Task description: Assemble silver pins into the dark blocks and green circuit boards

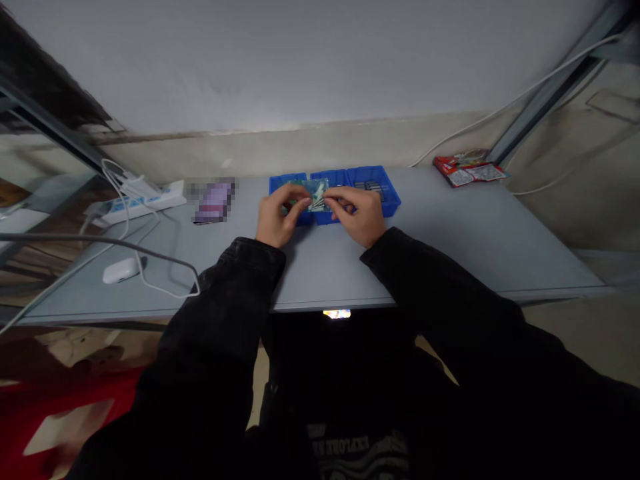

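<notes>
Head view: a translucent foil packet (317, 195) is held just above the blue plastic compartment tray (385, 193), clamped at opposite edges by the fingers (301, 202) of my left hand (280, 215) and the fingers (333, 199) of my right hand (356, 215). Status: the packet is out of the tray, and I cannot tell whether it has been opened. Grey items (371, 189) lie in the rightmost compartment; my hands and the packet block most of the other compartments, so their contents cannot be confirmed.

Labels: print on the foil packet is illegible. Red printed packets (469, 168) sit at the far right of the surface (450, 233) — their text is too small to read. A pixelated purple object (213, 200) lies left of the tray, beyond it a white power strip (143, 203), with a white plastic case (121, 270) nearer me. Pale lettering on my black shirt (350, 443) reads "EXPLORE".
</notes>
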A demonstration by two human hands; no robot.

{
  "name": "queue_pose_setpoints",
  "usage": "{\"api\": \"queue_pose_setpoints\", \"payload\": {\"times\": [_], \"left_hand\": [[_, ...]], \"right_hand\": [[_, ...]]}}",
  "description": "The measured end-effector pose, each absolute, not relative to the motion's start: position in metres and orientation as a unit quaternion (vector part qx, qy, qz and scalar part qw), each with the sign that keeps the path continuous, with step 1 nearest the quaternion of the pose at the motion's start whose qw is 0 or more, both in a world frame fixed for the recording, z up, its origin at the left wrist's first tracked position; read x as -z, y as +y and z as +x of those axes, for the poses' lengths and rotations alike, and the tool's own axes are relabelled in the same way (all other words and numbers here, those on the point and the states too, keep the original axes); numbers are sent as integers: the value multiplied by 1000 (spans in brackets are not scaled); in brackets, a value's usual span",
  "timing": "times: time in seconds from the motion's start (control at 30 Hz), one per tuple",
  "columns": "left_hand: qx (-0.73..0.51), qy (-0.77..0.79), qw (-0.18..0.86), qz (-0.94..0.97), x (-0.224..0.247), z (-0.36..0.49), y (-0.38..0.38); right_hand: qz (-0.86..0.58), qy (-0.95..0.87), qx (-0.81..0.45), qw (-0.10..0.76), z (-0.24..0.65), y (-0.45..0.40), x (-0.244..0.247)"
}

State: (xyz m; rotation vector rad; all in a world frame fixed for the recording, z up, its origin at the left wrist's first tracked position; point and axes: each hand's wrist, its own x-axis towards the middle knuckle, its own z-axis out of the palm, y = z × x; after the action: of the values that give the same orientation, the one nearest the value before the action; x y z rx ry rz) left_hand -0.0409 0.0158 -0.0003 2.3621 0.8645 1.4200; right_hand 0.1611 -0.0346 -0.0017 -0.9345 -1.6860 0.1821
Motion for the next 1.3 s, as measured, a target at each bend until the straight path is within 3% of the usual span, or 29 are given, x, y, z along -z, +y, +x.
{"api": "queue_pose_setpoints", "payload": {"times": [0.33, 0.87, 1.3], "left_hand": [[-473, 279, 98, 830, -2, -43, 18], [-490, 272, 22, 828, 0, -42, 23], [-508, 279, 98, 809, 2, -40, 21]], "right_hand": [[-427, -719, -113, 536, 165, -31, 5], [-409, -743, -65, 525, 164, -28, 5], [-422, -741, -71, 518, 164, -31, 3]]}}
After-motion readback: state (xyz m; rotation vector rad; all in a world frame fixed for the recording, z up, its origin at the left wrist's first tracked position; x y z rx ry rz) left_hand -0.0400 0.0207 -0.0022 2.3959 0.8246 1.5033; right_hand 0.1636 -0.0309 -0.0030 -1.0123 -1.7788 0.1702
